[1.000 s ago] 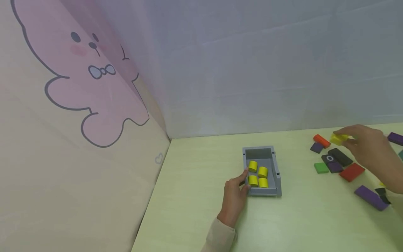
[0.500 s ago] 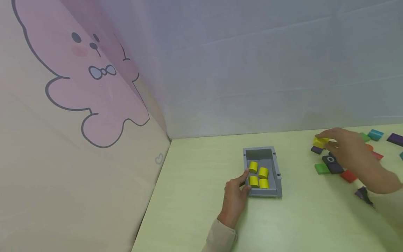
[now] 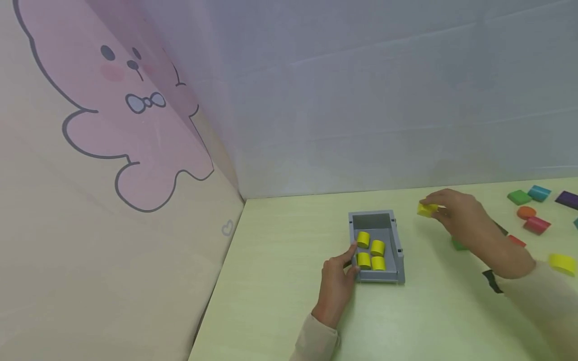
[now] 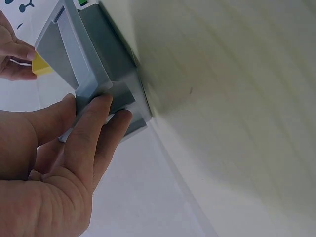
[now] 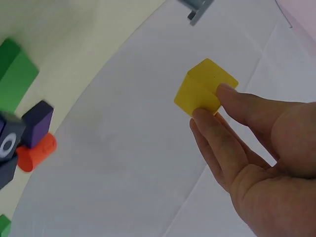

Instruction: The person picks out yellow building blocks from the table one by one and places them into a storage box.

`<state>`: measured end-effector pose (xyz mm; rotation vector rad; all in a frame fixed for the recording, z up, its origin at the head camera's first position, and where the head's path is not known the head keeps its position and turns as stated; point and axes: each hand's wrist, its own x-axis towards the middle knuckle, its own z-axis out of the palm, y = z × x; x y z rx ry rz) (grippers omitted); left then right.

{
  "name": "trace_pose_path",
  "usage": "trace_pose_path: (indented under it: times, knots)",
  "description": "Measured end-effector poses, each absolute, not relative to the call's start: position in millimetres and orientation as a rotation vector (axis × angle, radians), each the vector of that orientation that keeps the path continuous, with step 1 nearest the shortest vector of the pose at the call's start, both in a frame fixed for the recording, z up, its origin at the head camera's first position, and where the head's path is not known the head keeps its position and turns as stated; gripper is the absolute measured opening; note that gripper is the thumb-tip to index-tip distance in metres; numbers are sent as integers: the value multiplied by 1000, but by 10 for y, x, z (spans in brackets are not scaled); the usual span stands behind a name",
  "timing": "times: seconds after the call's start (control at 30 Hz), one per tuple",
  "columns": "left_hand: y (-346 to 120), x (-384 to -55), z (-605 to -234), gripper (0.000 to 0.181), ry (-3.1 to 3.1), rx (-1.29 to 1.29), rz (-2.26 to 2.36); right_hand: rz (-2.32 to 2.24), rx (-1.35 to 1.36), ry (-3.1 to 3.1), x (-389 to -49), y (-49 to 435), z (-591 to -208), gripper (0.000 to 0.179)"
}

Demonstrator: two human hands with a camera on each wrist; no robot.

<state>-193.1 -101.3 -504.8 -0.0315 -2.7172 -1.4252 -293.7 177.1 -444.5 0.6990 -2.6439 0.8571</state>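
A grey open-topped box [image 3: 378,276] stands on the table with several short yellow cylinders [image 3: 378,248] in its near part. My left hand [image 3: 333,288] holds the box's left wall near its front corner; in the left wrist view thumb and fingers pinch the box's rim [image 4: 74,42]. Right of the box and above the table, my right hand [image 3: 465,225] pinches a yellow block [image 3: 427,209] between thumb and fingers. The right wrist view shows two faces of this yellow block [image 5: 206,84] meeting at an edge; the fingertips cover its lower side.
Loose coloured blocks lie to the right, among them a green block [image 3: 519,197], a teal block [image 3: 539,193], a red block [image 3: 537,225] and a yellow arched piece [image 3: 562,264]. My right forearm hides others. A pale curtain wall [image 3: 361,100] rises behind the table [image 3: 271,250].
My right hand has carried the yellow block leftward, from over the loose blocks toward the grey box. The left hand and the box have stayed in place.
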Motion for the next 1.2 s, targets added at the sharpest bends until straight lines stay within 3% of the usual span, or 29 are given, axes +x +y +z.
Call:
trace_pose_path:
  times: [1.2]
  knots:
    - [-1010,-1927,-5027,54,-2711,-8,-1460,954,890,-2706,-2817,1018,-4482,32]
